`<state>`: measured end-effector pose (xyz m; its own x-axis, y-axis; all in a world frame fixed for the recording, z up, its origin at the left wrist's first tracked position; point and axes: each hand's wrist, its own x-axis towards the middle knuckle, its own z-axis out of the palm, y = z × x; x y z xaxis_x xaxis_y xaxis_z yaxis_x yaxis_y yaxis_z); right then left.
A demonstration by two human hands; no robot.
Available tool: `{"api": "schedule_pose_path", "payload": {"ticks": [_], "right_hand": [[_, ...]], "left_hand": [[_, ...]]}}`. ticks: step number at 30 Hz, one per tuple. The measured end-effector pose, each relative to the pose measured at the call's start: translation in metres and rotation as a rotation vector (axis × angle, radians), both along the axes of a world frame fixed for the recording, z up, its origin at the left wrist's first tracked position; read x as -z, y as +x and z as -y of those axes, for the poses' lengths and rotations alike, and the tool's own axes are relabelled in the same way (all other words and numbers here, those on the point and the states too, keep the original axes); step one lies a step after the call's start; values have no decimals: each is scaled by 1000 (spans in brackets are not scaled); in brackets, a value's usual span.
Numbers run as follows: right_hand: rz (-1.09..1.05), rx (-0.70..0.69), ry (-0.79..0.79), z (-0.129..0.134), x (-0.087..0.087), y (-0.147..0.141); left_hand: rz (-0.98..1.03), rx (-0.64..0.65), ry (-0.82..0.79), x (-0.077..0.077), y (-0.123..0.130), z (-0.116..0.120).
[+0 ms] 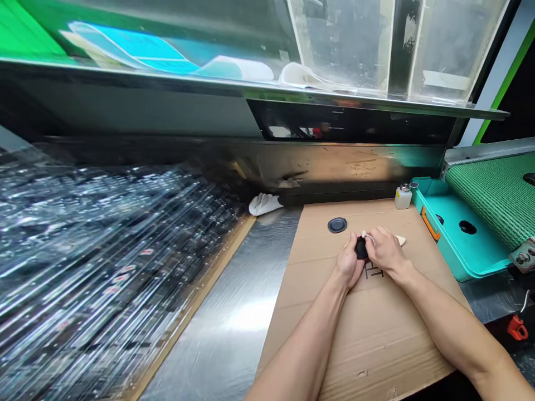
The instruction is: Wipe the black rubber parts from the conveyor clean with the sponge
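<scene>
My left hand (348, 263) is closed around a small black round part (361, 248) and holds it just above the cardboard sheet (334, 328). Pinched in my right hand (385, 249) is a small white wad (364, 235), pressed at the upper edge of the black part. A pale pointed tip (401, 240) sticks out past my right hand; I cannot tell whether it is held or lies on the cardboard. Beyond my hands lies a dark oval cap-like piece (337, 225), flat on the cardboard.
At the right, a teal tray (472, 262) holds black round pieces, beside a green mesh conveyor belt (493, 184). A small white bottle (403, 196) stands at the cardboard's far corner. A crumpled white glove or cloth (264, 204) lies by plastic-wrapped goods (104, 278). A metal shelf overhangs the back.
</scene>
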<state>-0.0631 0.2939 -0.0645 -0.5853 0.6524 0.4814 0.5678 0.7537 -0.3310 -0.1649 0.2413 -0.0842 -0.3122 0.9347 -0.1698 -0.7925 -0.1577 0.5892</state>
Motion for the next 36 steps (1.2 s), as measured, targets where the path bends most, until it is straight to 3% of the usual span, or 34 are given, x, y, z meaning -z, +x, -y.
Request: {"api": "schedule_pose_path", "payload": {"ticks": [8, 17, 21, 26, 31, 36], "right_hand": [[-99, -1, -65, -6, 6, 0], [-61, -265, -148, -9, 1, 10], [-90, -112, -126, -4, 3, 6], [-111, -215, -117, 16, 3, -10], [-129, -18, -55, 20, -2, -20], [-135, -343, -113, 15, -1, -12]], "left_hand": [[50, 22, -13, -2, -5, -3], [153, 24, -84, -16, -23, 2], [165, 13, -68, -17, -23, 1], [114, -14, -70, -7, -10, -4], [134, -4, -38, -3, 1, -3], [160, 40, -102, -12, -13, 0]]}}
